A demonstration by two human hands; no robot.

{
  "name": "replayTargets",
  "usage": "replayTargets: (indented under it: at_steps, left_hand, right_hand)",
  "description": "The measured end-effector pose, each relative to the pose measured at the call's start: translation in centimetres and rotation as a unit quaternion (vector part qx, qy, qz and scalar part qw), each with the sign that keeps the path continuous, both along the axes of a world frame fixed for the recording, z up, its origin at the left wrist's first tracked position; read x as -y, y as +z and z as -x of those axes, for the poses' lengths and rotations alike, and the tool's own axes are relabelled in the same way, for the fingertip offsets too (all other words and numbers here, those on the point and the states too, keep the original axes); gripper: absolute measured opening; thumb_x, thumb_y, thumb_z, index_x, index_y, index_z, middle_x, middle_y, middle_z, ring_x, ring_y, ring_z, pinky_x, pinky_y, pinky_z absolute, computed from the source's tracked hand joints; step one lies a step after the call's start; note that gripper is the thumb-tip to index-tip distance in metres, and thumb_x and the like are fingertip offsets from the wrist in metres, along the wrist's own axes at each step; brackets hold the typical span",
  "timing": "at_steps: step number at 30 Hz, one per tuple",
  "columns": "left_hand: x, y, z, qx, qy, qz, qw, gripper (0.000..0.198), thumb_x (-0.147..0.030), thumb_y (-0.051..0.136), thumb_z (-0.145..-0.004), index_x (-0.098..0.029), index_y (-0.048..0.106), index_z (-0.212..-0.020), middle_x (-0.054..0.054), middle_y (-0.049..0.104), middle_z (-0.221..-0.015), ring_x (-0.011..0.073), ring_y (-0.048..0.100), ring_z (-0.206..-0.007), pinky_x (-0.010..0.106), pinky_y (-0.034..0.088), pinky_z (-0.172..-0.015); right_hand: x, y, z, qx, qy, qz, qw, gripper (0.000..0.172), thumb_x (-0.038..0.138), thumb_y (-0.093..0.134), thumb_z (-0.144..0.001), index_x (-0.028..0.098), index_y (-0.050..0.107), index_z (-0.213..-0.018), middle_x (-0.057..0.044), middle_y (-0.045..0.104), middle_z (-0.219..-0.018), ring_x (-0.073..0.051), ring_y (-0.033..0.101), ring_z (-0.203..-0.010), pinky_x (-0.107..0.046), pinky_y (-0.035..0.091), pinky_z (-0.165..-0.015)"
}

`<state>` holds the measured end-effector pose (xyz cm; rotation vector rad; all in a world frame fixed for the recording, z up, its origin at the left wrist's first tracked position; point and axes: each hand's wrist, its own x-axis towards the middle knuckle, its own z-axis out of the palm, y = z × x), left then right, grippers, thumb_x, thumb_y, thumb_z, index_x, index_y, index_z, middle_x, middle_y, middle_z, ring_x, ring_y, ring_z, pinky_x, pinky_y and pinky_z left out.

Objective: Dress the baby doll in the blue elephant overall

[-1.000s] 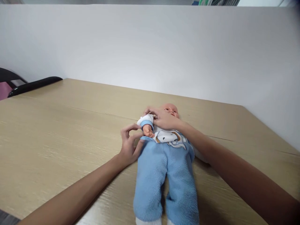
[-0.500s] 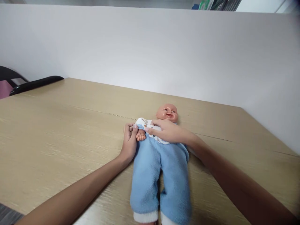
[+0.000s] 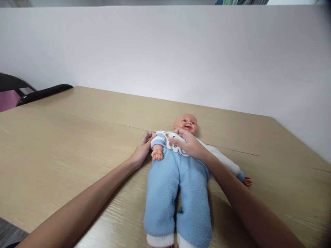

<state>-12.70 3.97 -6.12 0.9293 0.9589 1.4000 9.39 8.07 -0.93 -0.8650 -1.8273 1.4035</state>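
A baby doll (image 3: 184, 123) lies on its back on the wooden table (image 3: 77, 137), head away from me. It wears fleecy blue trousers (image 3: 178, 193) and a white top with blue cuffs. My left hand (image 3: 143, 148) is curled round the doll's near sleeve at the shoulder, just above its small bent arm. My right hand (image 3: 188, 144) rests on the doll's chest, its fingers pinching the white top below the chin. The doll's other arm (image 3: 232, 168) stretches out to the right behind my right forearm.
A white partition wall (image 3: 165, 55) runs along the back and right edges of the table. At the far left stands a black chair (image 3: 38, 93) with something pink behind it.
The doll's right-hand arm now lies stretched out and in view. My right hand has slid up towards the chin, and my left hand has shifted up beside the shoulder.
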Motion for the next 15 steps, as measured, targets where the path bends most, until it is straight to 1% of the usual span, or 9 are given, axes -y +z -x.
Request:
replayTargets:
  at_steps: [2, 4, 7, 9, 11, 13, 15]
  left_hand:
    - [-0.4, 0.1, 0.1, -0.007, -0.023, -0.003, 1.000, 0.050, -0.060, 0.089, -0.081, -0.023, 0.060, -0.100, -0.001, 0.066, -0.095, 0.0127, 0.060, -0.085, 0.021, 0.051, -0.075]
    - [-1.3, 0.1, -0.1, -0.013, -0.039, 0.003, 0.999, 0.052, -0.061, 0.088, -0.080, -0.026, 0.057, -0.104, -0.003, 0.064, -0.087, 0.0123, 0.057, -0.074, 0.022, 0.049, -0.067]
    - [-3.1, -0.1, -0.5, -0.026, -0.052, 0.012, 0.998, 0.052, -0.059, 0.089, -0.076, -0.025, 0.059, -0.101, -0.004, 0.063, -0.081, 0.0125, 0.055, -0.067, 0.023, 0.047, -0.062]
    - [-3.9, 0.0, -0.8, -0.035, -0.055, 0.008, 0.998, 0.048, -0.054, 0.091, -0.072, -0.023, 0.063, -0.095, -0.002, 0.066, -0.082, 0.0136, 0.057, -0.069, 0.024, 0.048, -0.063]
    - [-4.3, 0.0, -1.0, -0.046, -0.049, -0.004, 0.998, 0.042, -0.048, 0.091, -0.070, -0.022, 0.066, -0.092, 0.000, 0.068, -0.087, 0.0149, 0.059, -0.074, 0.025, 0.051, -0.067]
    - [-4.3, 0.1, -1.1, -0.060, -0.033, -0.022, 0.997, 0.034, -0.041, 0.090, -0.071, -0.022, 0.069, -0.089, 0.000, 0.069, -0.090, 0.0158, 0.062, -0.080, 0.026, 0.054, -0.072]
    - [-4.3, 0.2, -1.1, -0.075, -0.009, -0.041, 0.996, 0.028, -0.037, 0.089, -0.077, -0.020, 0.071, -0.088, 0.001, 0.070, -0.092, 0.0163, 0.064, -0.084, 0.027, 0.056, -0.076]
  right_hand:
    - [0.1, -0.1, 0.0, -0.016, 0.002, 0.007, 1.000, 0.042, 0.055, 0.083, -0.090, 0.024, 0.055, -0.094, 0.003, 0.068, -0.080, -0.017, 0.062, -0.072, -0.029, 0.045, -0.067]
    - [0.1, -0.2, 0.0, -0.021, -0.002, -0.004, 1.000, 0.041, 0.055, 0.084, -0.090, 0.024, 0.057, -0.093, 0.003, 0.069, -0.082, -0.016, 0.062, -0.073, -0.029, 0.046, -0.068]
    - [0.2, -0.2, 0.1, -0.037, 0.001, -0.009, 0.999, 0.041, 0.053, 0.086, -0.088, 0.023, 0.058, -0.091, 0.003, 0.069, -0.083, -0.016, 0.062, -0.074, -0.028, 0.046, -0.069]
    - [0.1, -0.2, -0.1, -0.056, -0.003, 0.004, 0.998, 0.045, 0.055, 0.088, -0.085, 0.024, 0.056, -0.090, 0.003, 0.068, -0.081, -0.015, 0.061, -0.071, -0.028, 0.046, -0.067]
    - [0.0, -0.2, -0.2, -0.067, -0.017, 0.018, 0.997, 0.050, 0.060, 0.088, -0.082, 0.024, 0.054, -0.089, 0.003, 0.068, -0.079, -0.015, 0.060, -0.069, -0.027, 0.045, -0.064]
    - [-0.1, -0.3, -0.4, -0.070, -0.026, 0.028, 0.997, 0.055, 0.066, 0.089, -0.078, 0.025, 0.053, -0.087, 0.003, 0.066, -0.078, -0.014, 0.057, -0.066, -0.027, 0.043, -0.062]
    - [-0.2, -0.4, -0.6, -0.078, -0.026, 0.032, 0.996, 0.057, 0.067, 0.089, -0.077, 0.025, 0.052, -0.087, 0.005, 0.063, -0.077, -0.013, 0.055, -0.065, -0.027, 0.042, -0.061]
